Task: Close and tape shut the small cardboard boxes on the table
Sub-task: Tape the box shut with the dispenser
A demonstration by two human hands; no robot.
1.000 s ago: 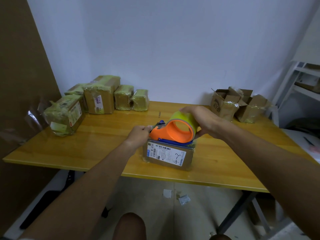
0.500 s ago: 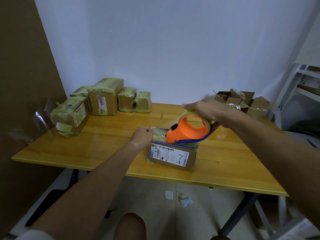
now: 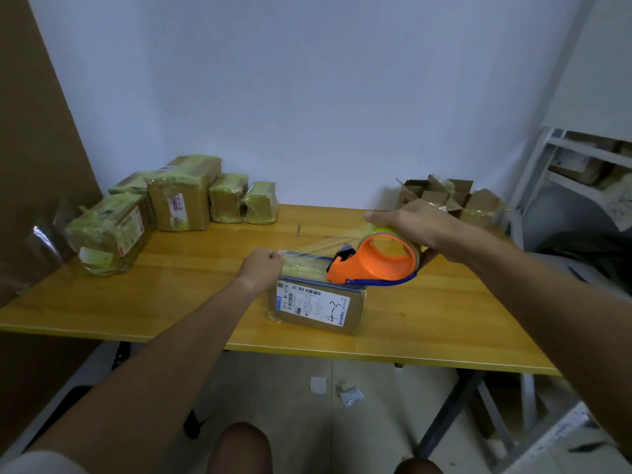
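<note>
Box (image 3: 316, 306) on the surface (image 3: 191, 289): left hand (image 3: 260, 268) pinches tape on its top, right hand (image 3: 407, 224) grips the orange dispenser (image 3: 371, 265) just above.

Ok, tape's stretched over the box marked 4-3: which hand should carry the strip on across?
Right. The right hand grips the orange tape dispenser over the box; the left hand pins the tape's start.

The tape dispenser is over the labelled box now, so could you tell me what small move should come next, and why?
Probably draw the tape dispenser in the right hand further right along the box top: the left hand pins the tape end at the left edge, and the strip has not reached the right edge.
</note>
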